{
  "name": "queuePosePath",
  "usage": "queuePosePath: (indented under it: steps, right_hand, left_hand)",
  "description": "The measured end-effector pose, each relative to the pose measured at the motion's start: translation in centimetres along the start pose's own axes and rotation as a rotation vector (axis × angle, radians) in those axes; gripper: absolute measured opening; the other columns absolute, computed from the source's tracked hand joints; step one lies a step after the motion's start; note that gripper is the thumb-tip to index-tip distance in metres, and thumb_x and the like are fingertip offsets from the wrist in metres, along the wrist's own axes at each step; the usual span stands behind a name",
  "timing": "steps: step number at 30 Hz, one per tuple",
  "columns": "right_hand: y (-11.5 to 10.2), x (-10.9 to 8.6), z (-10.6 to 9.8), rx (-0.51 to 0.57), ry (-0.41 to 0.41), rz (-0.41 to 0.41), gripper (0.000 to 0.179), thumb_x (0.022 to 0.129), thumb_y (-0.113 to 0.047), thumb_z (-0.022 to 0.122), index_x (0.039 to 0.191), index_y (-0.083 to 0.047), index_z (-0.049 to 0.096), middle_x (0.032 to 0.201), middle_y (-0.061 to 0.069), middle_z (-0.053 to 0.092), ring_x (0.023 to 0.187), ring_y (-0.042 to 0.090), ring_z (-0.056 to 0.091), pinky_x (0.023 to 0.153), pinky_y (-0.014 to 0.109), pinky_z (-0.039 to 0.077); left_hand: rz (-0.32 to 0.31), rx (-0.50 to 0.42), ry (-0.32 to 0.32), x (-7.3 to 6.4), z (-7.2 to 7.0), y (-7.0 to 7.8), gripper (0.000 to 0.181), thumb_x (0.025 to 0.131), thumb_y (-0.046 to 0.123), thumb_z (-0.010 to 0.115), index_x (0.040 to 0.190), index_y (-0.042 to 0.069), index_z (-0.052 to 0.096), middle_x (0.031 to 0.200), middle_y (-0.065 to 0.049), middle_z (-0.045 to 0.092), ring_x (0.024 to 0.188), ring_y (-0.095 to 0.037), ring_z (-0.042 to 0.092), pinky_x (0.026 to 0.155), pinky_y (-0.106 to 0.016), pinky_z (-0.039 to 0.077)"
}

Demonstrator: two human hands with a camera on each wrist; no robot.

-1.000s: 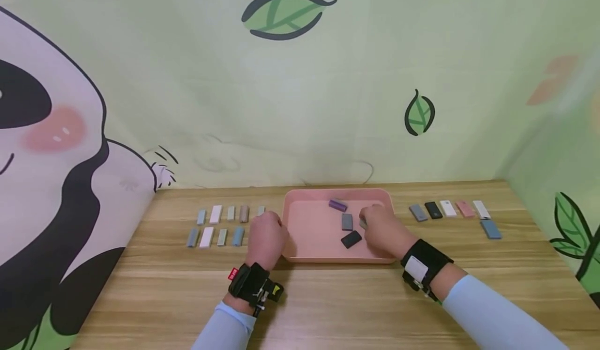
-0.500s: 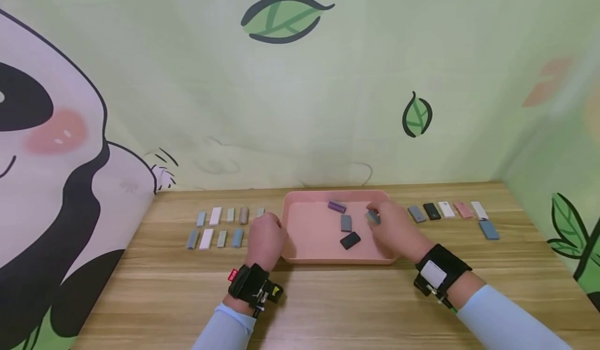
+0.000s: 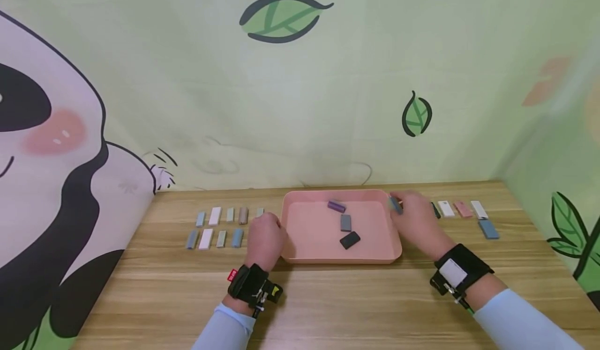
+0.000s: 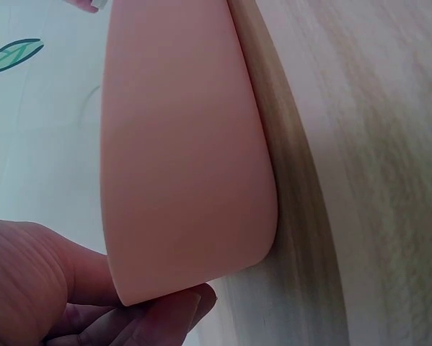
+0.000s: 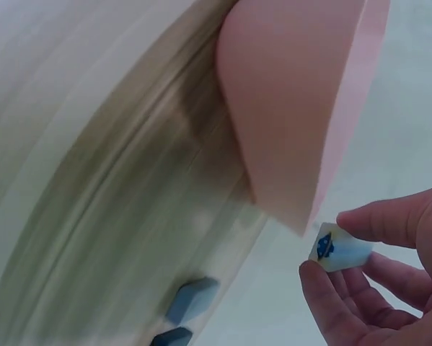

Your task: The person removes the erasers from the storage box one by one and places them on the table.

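My left hand (image 3: 266, 240) grips the left wall of a shallow pink tray (image 3: 309, 243); in the left wrist view its thumb and fingers pinch the tray's edge. Between thumb and fingers, my right hand (image 3: 416, 220) pinches a small rectangular block (image 3: 396, 204) just beyond the tray's right rim. That block is pale with a blue printed figure on its end in the right wrist view. Lying in the tray are a purple block (image 3: 336, 206), a grey block (image 3: 345, 223) and a black block (image 3: 350, 240).
Two rows of small blocks, among them a white block (image 3: 205, 238) and a blue block (image 3: 237, 237), lie left of the tray. To the right are a white block (image 3: 446, 209), a pink block (image 3: 463, 209) and a blue block (image 3: 489, 229). A printed cloth wall (image 3: 300, 105) rises behind.
My right hand has lifted the small block from inside the tray and carried it right, past the rim. The left hand stays on the tray's left side.
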State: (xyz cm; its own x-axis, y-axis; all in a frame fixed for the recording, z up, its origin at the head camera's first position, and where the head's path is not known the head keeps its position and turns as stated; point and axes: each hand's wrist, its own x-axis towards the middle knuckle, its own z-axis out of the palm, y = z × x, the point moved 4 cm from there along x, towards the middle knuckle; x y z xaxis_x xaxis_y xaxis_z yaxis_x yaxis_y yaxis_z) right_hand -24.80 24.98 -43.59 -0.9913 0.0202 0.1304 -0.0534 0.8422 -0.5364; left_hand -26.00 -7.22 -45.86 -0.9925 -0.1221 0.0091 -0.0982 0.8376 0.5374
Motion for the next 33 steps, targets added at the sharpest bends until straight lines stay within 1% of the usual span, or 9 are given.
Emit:
queuePosePath:
  steps: [7, 12, 16, 19, 21, 25, 28, 31, 33]
  right_hand:
    - [2.5, -0.4, -1.4, -0.042, 0.152, -0.015, 0.036, 0.081, -0.005, 0.059, 0.115, 0.007, 0.059, 0.105, 0.025, 0.062, 0.093, 0.035, 0.060, 0.073, 0.048, 0.049]
    - [5.0, -1.0, -2.1, -0.085, 0.175, 0.027, 0.038, 0.080, -0.004, 0.060, 0.115, 0.010, 0.058, 0.107, 0.030, 0.061, 0.090, 0.037, 0.058, 0.075, 0.049, 0.043]
    - [7.1, -1.6, -2.8, -0.120, 0.178, 0.053, 0.040, 0.076, 0.000, 0.057, 0.114, 0.012, 0.058, 0.106, 0.033, 0.060, 0.093, 0.044, 0.057, 0.076, 0.053, 0.041]
    - [8.6, -2.2, -3.3, -0.130, 0.178, 0.072, 0.042, 0.073, 0.002, 0.056, 0.112, 0.014, 0.057, 0.104, 0.034, 0.059, 0.091, 0.045, 0.056, 0.070, 0.052, 0.043]
    - [9.5, -2.7, -3.6, -0.139, 0.184, 0.092, 0.045, 0.070, 0.002, 0.057, 0.113, 0.015, 0.057, 0.102, 0.034, 0.060, 0.085, 0.041, 0.056, 0.063, 0.046, 0.043]
    - [10.7, -3.2, -4.1, -0.148, 0.203, 0.113, 0.053, 0.066, 0.001, 0.061, 0.117, 0.013, 0.056, 0.110, 0.033, 0.060, 0.074, 0.036, 0.053, 0.051, 0.034, 0.037]
    - [11.1, -3.3, -4.3, -0.162, 0.201, 0.135, 0.056, 0.065, 0.000, 0.063, 0.119, 0.011, 0.056, 0.118, 0.031, 0.057, 0.071, 0.033, 0.052, 0.047, 0.029, 0.032]
    - [11.1, -3.4, -4.4, -0.179, 0.183, 0.164, 0.055, 0.066, -0.001, 0.064, 0.119, 0.010, 0.056, 0.115, 0.030, 0.059, 0.067, 0.031, 0.051, 0.046, 0.028, 0.031]
    - [11.1, -3.4, -4.4, -0.188, 0.170, 0.180, 0.052, 0.066, -0.002, 0.065, 0.116, 0.011, 0.059, 0.106, 0.031, 0.063, 0.063, 0.029, 0.049, 0.045, 0.028, 0.031]
  left_hand:
    - [-0.008, -0.017, -0.008, 0.0, 0.1, -0.1, 0.027, 0.084, 0.005, 0.057, 0.057, 0.010, 0.059, 0.056, -0.004, 0.057, 0.047, -0.015, 0.050, 0.041, -0.025, 0.037]
    - [-0.003, -0.024, 0.000, 0.1, 0.1, -0.2, 0.029, 0.084, 0.005, 0.056, 0.056, 0.009, 0.058, 0.054, -0.004, 0.055, 0.045, -0.015, 0.048, 0.040, -0.026, 0.035]
    - [-0.008, -0.026, -0.001, 0.0, 0.1, -0.2, 0.028, 0.085, 0.006, 0.056, 0.057, 0.010, 0.058, 0.055, -0.004, 0.056, 0.046, -0.016, 0.049, 0.041, -0.025, 0.037]
    - [-0.002, -0.020, 0.002, 0.0, 0.1, -0.1, 0.027, 0.085, 0.006, 0.056, 0.058, 0.010, 0.058, 0.056, -0.004, 0.056, 0.047, -0.016, 0.049, 0.041, -0.025, 0.037]
    - [0.001, -0.016, 0.005, 0.0, 0.0, -0.1, 0.028, 0.085, 0.006, 0.056, 0.057, 0.010, 0.058, 0.055, -0.004, 0.055, 0.047, -0.016, 0.049, 0.041, -0.025, 0.036]
    - [0.009, -0.009, 0.018, -0.1, -0.1, 0.0, 0.030, 0.084, 0.005, 0.055, 0.055, 0.009, 0.056, 0.054, -0.004, 0.054, 0.047, -0.015, 0.049, 0.041, -0.026, 0.036]
    - [0.007, -0.007, 0.021, -0.1, -0.1, 0.1, 0.031, 0.085, 0.005, 0.054, 0.054, 0.009, 0.057, 0.054, -0.004, 0.054, 0.048, -0.015, 0.049, 0.041, -0.026, 0.036]
    - [-0.008, -0.013, 0.009, -0.1, 0.0, 0.0, 0.029, 0.085, 0.006, 0.055, 0.057, 0.010, 0.058, 0.055, -0.004, 0.055, 0.048, -0.016, 0.050, 0.042, -0.025, 0.037]
    - [-0.008, -0.017, 0.009, -0.1, 0.0, 0.0, 0.029, 0.085, 0.006, 0.055, 0.057, 0.010, 0.058, 0.054, -0.004, 0.055, 0.047, -0.016, 0.050, 0.041, -0.026, 0.037]
